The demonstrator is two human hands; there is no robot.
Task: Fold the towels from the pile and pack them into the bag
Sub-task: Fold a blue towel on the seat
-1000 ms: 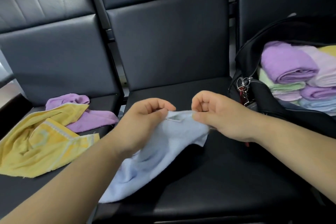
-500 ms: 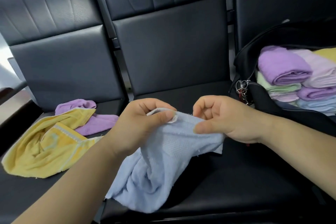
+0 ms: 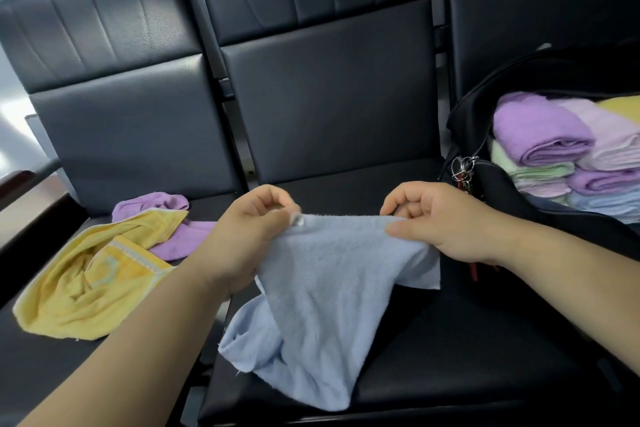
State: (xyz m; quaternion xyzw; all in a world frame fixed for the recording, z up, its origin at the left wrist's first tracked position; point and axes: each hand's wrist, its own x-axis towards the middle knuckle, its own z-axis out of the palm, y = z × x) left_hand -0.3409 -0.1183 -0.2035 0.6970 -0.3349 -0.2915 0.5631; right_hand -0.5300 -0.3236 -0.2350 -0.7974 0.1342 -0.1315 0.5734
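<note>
Blue towel: top hem stretched level, running left to right between both grips; the body hung down toward the near edge, its crumpled lower end on the middle seat of the bench.
Left grip: thumb and curled fingers pinched the hem's left corner.
Right grip: pinched the hem's right end, thumb in front.
Yellow towel, purple towel: loose heap on the left seat.
Bag: open at the bench's right end, holding stacked folded towels.
</note>
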